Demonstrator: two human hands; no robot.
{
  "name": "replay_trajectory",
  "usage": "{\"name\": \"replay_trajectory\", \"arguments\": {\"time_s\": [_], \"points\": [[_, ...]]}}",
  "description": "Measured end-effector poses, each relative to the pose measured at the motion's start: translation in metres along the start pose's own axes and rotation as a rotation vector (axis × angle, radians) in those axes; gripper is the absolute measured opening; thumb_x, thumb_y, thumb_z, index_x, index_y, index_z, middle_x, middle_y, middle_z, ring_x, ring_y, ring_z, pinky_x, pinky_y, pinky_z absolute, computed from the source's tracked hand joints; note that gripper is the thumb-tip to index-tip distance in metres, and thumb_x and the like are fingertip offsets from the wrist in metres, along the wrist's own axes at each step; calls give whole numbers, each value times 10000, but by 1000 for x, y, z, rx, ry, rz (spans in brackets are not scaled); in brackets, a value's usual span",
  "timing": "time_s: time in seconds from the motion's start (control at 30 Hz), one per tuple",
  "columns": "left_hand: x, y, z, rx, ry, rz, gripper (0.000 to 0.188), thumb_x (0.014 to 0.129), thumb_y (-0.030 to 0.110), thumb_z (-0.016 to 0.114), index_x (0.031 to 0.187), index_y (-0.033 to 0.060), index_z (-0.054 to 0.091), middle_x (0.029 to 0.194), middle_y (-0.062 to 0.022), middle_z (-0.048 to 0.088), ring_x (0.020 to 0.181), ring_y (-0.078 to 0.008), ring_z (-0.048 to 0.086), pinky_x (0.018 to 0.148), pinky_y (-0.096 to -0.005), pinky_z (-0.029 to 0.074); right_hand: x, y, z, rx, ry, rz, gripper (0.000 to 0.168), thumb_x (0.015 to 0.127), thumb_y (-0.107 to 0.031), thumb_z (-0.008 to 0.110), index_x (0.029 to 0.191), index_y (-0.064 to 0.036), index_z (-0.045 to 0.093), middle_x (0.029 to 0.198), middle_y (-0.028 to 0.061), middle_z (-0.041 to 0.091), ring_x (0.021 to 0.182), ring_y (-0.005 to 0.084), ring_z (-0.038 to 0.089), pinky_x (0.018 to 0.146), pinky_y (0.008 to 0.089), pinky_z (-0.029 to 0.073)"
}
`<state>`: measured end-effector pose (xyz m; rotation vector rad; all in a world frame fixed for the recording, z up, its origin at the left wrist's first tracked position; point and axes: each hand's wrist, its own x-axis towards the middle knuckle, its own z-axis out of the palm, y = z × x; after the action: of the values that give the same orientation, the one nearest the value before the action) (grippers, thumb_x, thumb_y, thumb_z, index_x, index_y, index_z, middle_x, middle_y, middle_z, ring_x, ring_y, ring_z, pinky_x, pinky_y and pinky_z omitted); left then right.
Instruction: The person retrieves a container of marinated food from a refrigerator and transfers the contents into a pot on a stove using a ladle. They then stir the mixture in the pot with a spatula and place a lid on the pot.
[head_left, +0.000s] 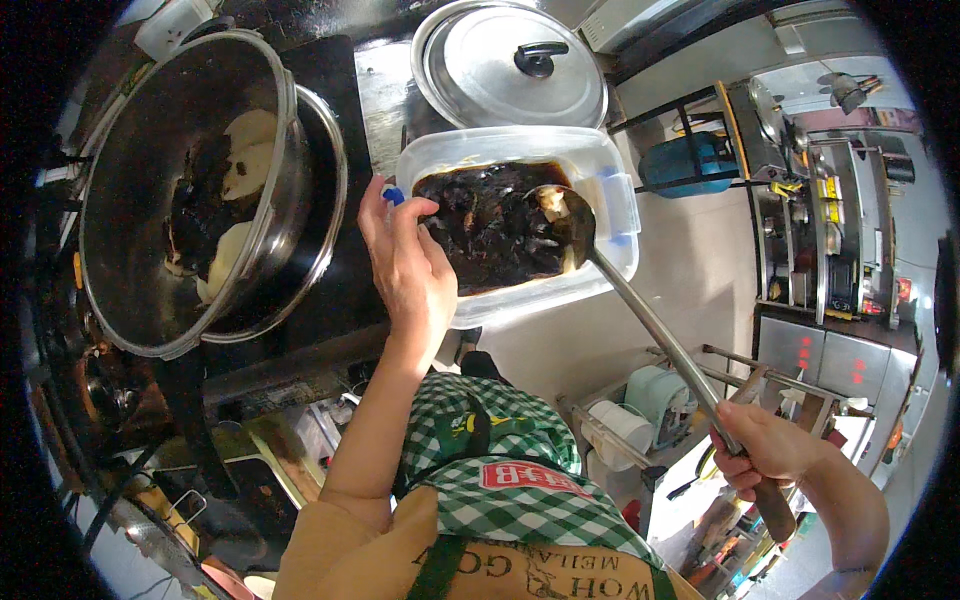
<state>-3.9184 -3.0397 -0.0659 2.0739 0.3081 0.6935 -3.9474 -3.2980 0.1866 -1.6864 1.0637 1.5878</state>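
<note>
My left hand (412, 262) grips the near left rim of a clear plastic container (517, 309), close to a blue clip (392, 196). Dark brown, glossy food in sauce (480, 225) lies inside it. Down at the right, my right hand (769, 454) is closed around the handle of a long metal ladle (660, 330). The ladle's bowl rests in the container's right part, with a pale piece of food (553, 202) in or against it. To the left stands a deep metal pressure-cooker pot (292, 180), its mouth tipped toward me, holding pale pieces (247, 169) and dark sauce.
A lidded metal pot (480, 60) stands just beyond the container. The black cooktop (330, 67) lies under the left pot, whose long black handle (195, 420) points toward me. At right are a metal rack (607, 435), a white bucket (621, 424) and loaded shelves (825, 225).
</note>
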Motion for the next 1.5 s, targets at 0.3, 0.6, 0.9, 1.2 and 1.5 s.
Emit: {"name": "replay_trajectory", "arguments": {"time_s": [0.3, 0.6, 0.9, 1.2, 1.5], "points": [[4, 4, -3, 47, -11, 40, 270, 682, -189, 436, 823, 37, 478, 1272, -273, 320, 1208, -406, 358, 974, -428, 341, 7, 3, -9, 41, -196, 76, 462, 923, -508, 263, 801, -78, 379, 514, -2, 338, 397, 87, 324, 389, 288, 398], [2, 1, 1, 19, 63, 76, 150, 708, -105, 447, 786, 24, 435, 1198, -248, 423, 1153, -366, 393, 980, -436, 276, 25, 1, -10, 115, -477, 130, 469, 915, -525, 263, 805, -87, 387, 510, -10, 308, 400, 82, 323, 378, 279, 397], [-1, -5, 3, 37, 119, 71, 109, 754, -77, 425, 770, 31, 428, 1160, -221, 449, 1111, -331, 418, 966, -419, 284, 35, -3, -5, 142, -529, 108, 474, 895, -565, 284, 800, -112, 383, 501, -11, 311, 373, 76, 301, 349, 277, 376], [-4, -8, 0, 97, 152, 31, 89, 769, -47, 427, 729, 29, 406, 1136, -209, 464, 1100, -323, 425, 961, -406, 290, 55, 18, -51, 422, -904, 262, 507, 862, -628, 275, 803, -143, 410, 474, -44, 298, 342, 39, 271, 295, 247, 297], [-6, -9, 2, 11, 185, 32, 151, 760, -89, 455, 755, 30, 362, 1123, -223, 447, 1077, -357, 428, 937, -399, 314, 125, 105, -41, 727, -1141, 51, 484, 887, -570, 298, 800, -107, 409, 441, -57, 295, 302, 26, 279, 249, 207, 244]]}}
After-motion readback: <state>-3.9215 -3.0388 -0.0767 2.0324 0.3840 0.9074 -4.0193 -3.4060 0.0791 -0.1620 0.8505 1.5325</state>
